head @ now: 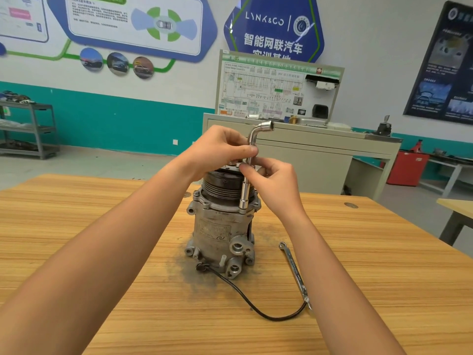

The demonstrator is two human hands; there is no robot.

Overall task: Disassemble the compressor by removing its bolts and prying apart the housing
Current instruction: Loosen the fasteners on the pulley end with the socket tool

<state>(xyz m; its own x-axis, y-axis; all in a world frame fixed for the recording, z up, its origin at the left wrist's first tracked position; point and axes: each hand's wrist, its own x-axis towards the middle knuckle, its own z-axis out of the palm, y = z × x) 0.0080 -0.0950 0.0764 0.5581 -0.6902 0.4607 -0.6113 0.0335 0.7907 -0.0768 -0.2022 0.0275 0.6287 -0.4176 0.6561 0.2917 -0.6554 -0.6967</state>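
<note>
The compressor point(217, 231) is stood upright near the middle of a wooden table point(102, 252), its black grooved pulley point(220, 187) uppermost and its ported end down. An L-shaped socket wrench point(245, 193) is held nearly vertical against the pulley's right side, and its lower socket is set down on the flange of the upper housing; the bolt under it is hidden. The bent upper end of the wrench is turned to the right.

The shaft is gripped just below the bend by the left hand point(217, 149), whose fingers are curled round it with the thumb laid along the front. Lower down, at the level of the pulley's top, the shaft is pinched between thumb and forefinger of the right hand point(277, 183); its other fingers are folded loosely behind.

A dark smear of grime point(179, 271) is spread on the table around the compressor's base. A black cable point(256, 310) is looped from the base out to the right, where its far end meets a flat spanner point(294, 269) laid just beside the compressor. A cabinet point(320, 155) carrying a wiring-diagram board point(261, 90) is seen behind the table.
</note>
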